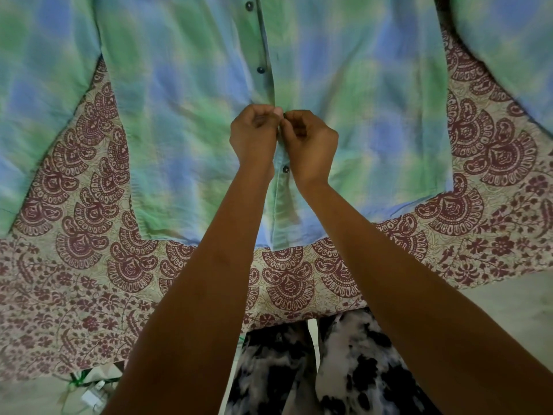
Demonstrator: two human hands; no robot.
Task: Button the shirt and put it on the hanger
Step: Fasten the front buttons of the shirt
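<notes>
A green and blue checked shirt (344, 85) lies flat, front up, on a patterned bedsheet (89, 280). Its placket runs up the middle with dark buttons: two above my hands (261, 70) and one lower button (285, 168) between my wrists. My left hand (254, 136) and my right hand (311, 142) meet at the placket, fingers pinched on the shirt's edges. What lies between the fingertips is hidden. No hanger is in view.
The sheet's cream and maroon print spreads under and around the shirt. The bed's near edge runs across the bottom, with my patterned trousers (344, 369) below it. A white plug and green cord (89, 393) lie at the lower left.
</notes>
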